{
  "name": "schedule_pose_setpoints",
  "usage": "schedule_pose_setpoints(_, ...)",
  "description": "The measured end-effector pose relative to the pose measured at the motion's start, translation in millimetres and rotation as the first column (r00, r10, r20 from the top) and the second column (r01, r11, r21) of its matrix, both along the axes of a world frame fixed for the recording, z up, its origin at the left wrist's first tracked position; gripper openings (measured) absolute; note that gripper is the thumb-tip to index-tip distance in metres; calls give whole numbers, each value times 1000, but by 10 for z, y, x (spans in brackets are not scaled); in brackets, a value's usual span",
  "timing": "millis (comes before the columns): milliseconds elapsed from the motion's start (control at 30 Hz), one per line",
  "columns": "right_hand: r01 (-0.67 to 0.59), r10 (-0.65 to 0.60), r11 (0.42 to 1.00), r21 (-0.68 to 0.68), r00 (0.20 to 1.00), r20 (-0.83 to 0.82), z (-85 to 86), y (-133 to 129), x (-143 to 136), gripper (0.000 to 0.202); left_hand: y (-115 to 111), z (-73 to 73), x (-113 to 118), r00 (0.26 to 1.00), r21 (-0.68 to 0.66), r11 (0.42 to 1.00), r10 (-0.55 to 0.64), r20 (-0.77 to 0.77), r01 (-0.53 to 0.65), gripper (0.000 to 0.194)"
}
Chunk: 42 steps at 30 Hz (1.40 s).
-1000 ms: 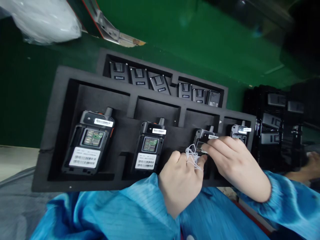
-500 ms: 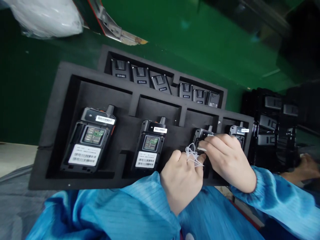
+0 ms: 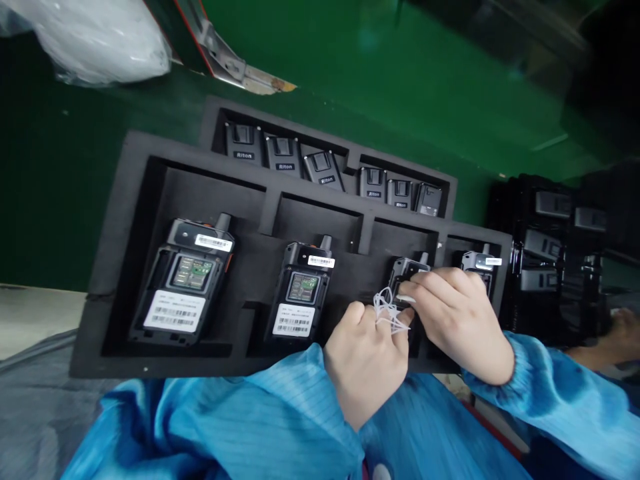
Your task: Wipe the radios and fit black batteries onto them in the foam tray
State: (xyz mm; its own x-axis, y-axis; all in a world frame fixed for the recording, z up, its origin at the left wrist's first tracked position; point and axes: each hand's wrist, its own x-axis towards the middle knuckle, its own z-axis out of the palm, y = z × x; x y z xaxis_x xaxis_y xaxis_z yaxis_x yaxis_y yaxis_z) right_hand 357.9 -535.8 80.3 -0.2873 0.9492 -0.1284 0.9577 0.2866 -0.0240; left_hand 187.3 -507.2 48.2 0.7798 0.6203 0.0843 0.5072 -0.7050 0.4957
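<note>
My left hand (image 3: 367,363) is closed, with a bundle of thin white cords (image 3: 390,313) sticking out in loops between its fingers. My right hand (image 3: 453,317) is pinched over the third two-way radio (image 3: 407,268), and a small whitish flat piece (image 3: 407,298) shows at its fingertips. The fingers hide most of that radio. To the left, two more radios, a larger-looking one (image 3: 183,280) and another two-way radio (image 3: 303,293), lie back up with open battery bays, circuit contacts and barcode labels. A fourth radio (image 3: 480,263) is partly covered by my right hand.
The radios sit in a black foam tray (image 3: 110,220). Behind it, a second foam tray (image 3: 213,120) holds several battery packs (image 3: 285,157) marked Riton. A black plastic tray (image 3: 510,200) with grey parts is at right, near another person's hand (image 3: 617,337). A plastic bag (image 3: 105,40) lies upper left.
The view has shifted slightly, so the trays appear a little further right and lower. Both hands keep nearly the same pose over the third radio.
</note>
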Motion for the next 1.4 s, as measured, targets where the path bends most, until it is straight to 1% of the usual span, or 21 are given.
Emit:
schedule_pose_setpoints(167, 6, -6, 1000, 4, 1000, 1, -8, -15, 16, 16, -6, 0, 6, 1000, 47, 999, -3, 4, 3, 21)
schedule_pose_setpoints(267, -5, 5, 1000, 18, 1000, -14, -10, -10, 19, 16, -1, 13, 7, 1000, 19, 1000, -16, -16, 16, 20)
schedule_pose_setpoints(367, 13, -13, 1000, 8, 1000, -24, -3, -1, 25, 15, 1, 21, 8, 999, -7, 1000, -26, -37, 26, 19)
schedule_pose_setpoints(600, 9, -8, 1000, 23, 999, -48, -9, -1, 31, 13, 0, 14, 4, 998, 9, 999, -38, -40, 38, 20)
schedule_pose_setpoints(700, 14, -14, 1000, 7, 999, -30, -29, -5, 29, 13, 4, 19, 3, 997, 10, 998, -54, -56, 55, 20)
schedule_pose_setpoints(800, 11, -10, 1000, 17, 999, -46, -57, 15, 18, 12, 11, 23, 3, 997, 20, 998, -55, -61, 56, 21)
schedule_pose_setpoints(900, 38, -30, 997, 63, 992, -125, -23, 8, 43, 13, 20, 30, 0, 994, 35, 997, -73, -76, 76, 20)
schedule_pose_setpoints(1000, 178, -130, 975, 131, 941, -314, 99, -64, 118, 17, 28, 42, -5, 990, 53, 993, -100, -103, 105, 22)
schedule_pose_setpoints(1067, 251, -195, 964, 86, 890, -412, 173, -120, 157, 19, 32, 45, -9, 984, 53, 990, -120, -130, 127, 25)
schedule_pose_setpoints(1100, 253, -214, 967, 37, 878, -429, 191, -140, 165, 18, 33, 44, -10, 981, 49, 989, -129, -142, 137, 27)
schedule_pose_setpoints(1167, 218, -219, 975, -48, 883, -416, 183, -150, 155, 15, 35, 40, -12, 976, 41, 987, -147, -158, 155, 31)
schedule_pose_setpoints(1200, 204, -214, 977, -69, 892, -398, 160, -140, 138, 12, 37, 37, -12, 975, 40, 986, -151, -161, 160, 33)
schedule_pose_setpoints(1300, 193, -203, 979, -64, 932, -300, 65, -84, 67, 6, 41, 36, -10, 975, 48, 985, -154, -162, 164, 35)
schedule_pose_setpoints(1400, 173, -176, 984, -31, 972, -153, 11, -50, 4, 8, 43, 45, -5, 972, 44, 985, -156, -174, 166, 30)
